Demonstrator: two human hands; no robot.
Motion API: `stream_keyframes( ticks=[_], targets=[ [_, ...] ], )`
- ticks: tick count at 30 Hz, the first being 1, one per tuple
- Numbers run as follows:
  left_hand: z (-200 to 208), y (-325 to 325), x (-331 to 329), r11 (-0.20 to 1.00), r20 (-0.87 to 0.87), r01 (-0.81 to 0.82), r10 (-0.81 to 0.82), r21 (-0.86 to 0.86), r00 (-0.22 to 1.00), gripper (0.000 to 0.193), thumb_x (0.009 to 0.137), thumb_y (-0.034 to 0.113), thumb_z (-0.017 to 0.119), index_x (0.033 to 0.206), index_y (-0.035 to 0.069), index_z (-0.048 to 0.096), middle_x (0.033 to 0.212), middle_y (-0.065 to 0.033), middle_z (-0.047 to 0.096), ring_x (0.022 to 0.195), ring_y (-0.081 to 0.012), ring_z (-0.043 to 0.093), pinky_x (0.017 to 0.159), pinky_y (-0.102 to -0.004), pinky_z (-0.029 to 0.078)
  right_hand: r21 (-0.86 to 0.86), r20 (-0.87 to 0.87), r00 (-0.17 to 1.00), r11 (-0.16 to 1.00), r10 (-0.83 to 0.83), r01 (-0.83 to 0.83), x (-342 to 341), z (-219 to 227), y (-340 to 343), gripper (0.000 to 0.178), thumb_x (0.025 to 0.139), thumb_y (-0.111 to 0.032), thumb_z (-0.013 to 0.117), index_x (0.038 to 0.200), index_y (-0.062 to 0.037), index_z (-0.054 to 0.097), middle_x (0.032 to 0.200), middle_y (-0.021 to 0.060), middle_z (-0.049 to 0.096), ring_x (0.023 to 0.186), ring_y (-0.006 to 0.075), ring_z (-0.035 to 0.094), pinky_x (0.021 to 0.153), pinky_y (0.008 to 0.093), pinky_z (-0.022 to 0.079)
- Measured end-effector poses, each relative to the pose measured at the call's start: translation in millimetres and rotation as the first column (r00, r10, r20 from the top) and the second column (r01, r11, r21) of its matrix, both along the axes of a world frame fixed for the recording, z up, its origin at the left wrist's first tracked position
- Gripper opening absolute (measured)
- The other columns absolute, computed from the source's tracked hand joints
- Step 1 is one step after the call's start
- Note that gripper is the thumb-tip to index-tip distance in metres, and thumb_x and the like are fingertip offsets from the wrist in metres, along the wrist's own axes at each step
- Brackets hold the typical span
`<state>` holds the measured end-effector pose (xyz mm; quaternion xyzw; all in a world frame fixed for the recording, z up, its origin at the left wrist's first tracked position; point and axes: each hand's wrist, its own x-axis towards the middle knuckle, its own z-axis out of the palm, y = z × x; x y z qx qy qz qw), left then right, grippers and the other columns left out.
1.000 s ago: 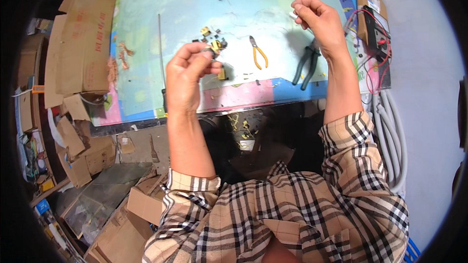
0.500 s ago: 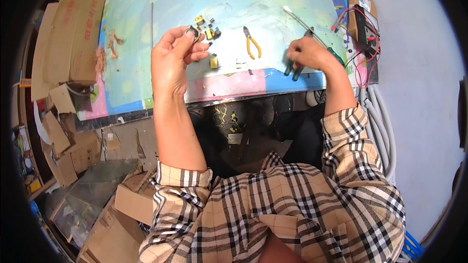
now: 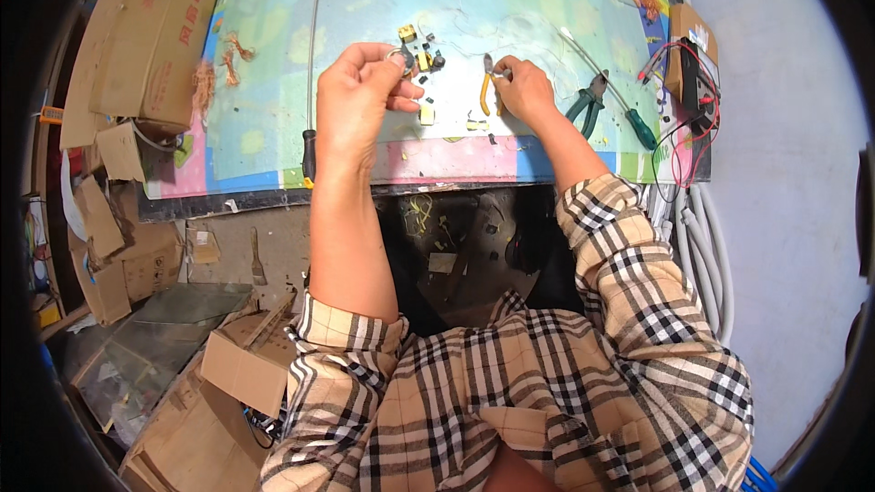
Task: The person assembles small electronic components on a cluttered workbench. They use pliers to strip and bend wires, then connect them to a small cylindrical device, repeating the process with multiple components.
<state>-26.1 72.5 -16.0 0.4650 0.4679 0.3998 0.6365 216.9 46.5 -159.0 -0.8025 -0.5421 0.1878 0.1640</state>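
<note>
Yellow-handled cutters (image 3: 486,96) sit under the right hand (image 3: 524,89) in the head view, fingers curled down onto them at the middle of the worktop (image 3: 273,128). The left hand (image 3: 357,100) is raised just above the surface, thumb and forefinger pinched on a small ring-shaped part (image 3: 404,58); what the part is exactly, too small to tell. Just beside that pinch lies a scatter of little yellow and dark components (image 3: 421,59), with one yellow block (image 3: 427,115) nearer the worktop's front edge. Off to the left, a long screwdriver (image 3: 310,91) runs up the colourful sheet, dark handle toward the person. Off to the right, green-handled pliers (image 3: 586,98) and a second screwdriver (image 3: 609,87) lie crossed. At the far right edge, a small box with red and black leads (image 3: 693,64). Cardboard (image 3: 137,46) is piled along the left side.
</note>
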Motion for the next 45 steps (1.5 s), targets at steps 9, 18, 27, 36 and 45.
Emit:
stream_keyframes(
  ticks=[9, 18, 27, 36, 45],
  targets=[
    [-2.0, -4.7, -0.7, 0.999, -0.015, 0.036, -0.036, 0.001, 0.999, 0.013, 0.09, 0.008, 0.062, 0.1, -0.001, 0.06, 0.08, -0.0077, 0.066, 0.066, -0.0127, 0.065, 0.056, -0.0228, 0.052, -0.184, 0.158, 0.987, 0.983, 0.014, 0.016, -43.7, 33.9, 2.7, 0.058, 0.073, -0.039, 0.074, 0.118, -0.0045, 0.059, 0.116, 0.0193, 0.054, 0.102, 0.0353, 0.061, 0.084, 0.0427, 0.051],
    [11.0, -6.7, 4.2, 0.995, 0.104, 0.008, -0.019, 0.104, 0.994, 0.014, 0.092, 0.005, 0.06, 0.104, -0.001, 0.06, 0.079, -0.0055, 0.064, 0.069, -0.0101, 0.063, 0.058, -0.0226, 0.05, -0.162, 0.272, 0.962, 0.986, 0.01, 0.036, -23.1, 27.4, 2.5, 0.04, 0.082, -0.023, 0.055, 0.108, 0.0069, 0.059, 0.106, 0.0259, 0.062, 0.09, 0.0344, 0.067, 0.075, 0.0416, 0.055],
    [2.2, -11.2, 10.9, 0.941, -0.021, -0.083, 0.095, 0.329, 0.995, 0.011, 0.088, 0.003, 0.065, 0.097, -0.001, 0.062, 0.081, -0.0015, 0.064, 0.071, -0.0067, 0.06, 0.063, -0.0207, 0.048, -0.386, -0.669, 0.684, 0.922, -0.291, 0.014, 14.6, 59.5, -16.0, 0.017, 0.088, -0.013, 0.053, 0.096, -0.0005, 0.061, 0.074, 0.0031, 0.059, 0.056, 0.0096, 0.054, 0.048, 0.0243, 0.042],
    [1.4, -18.1, 20.7, 0.58, -0.286, -0.007, 0.412, 0.814, 0.865, 0.016, 0.077, -0.003, 0.066, 0.093, 0.001, 0.065, 0.083, -0.0075, 0.067, 0.071, -0.0147, 0.064, 0.067, -0.0268, 0.051, -0.087, -0.991, 0.11, 0.99, -0.075, -0.11, -13.5, 108.9, -23.0, 0.023, 0.096, -0.029, 0.056, 0.09, -0.0072, 0.061, 0.081, -0.0006, 0.054, 0.067, 0.0067, 0.049, 0.062, 0.0198, 0.04],
    [0.3, -20.2, 20.5, 0.716, -0.295, -0.04, 0.337, 0.697, 0.894, 0.016, 0.08, -0.004, 0.066, 0.094, 0.002, 0.064, 0.086, -0.0045, 0.067, 0.077, -0.0104, 0.061, 0.071, -0.0249, 0.05, 0.278, -0.489, 0.791, 0.925, 0.368, -0.259, -46.5, 134.9, -24.9, 0.031, 0.097, -0.034, 0.052, 0.089, -0.0047, 0.06, 0.07, 0.0075, 0.056, 0.065, 0.0238, 0.055, 0.061, 0.0382, 0.042]
  ],
)
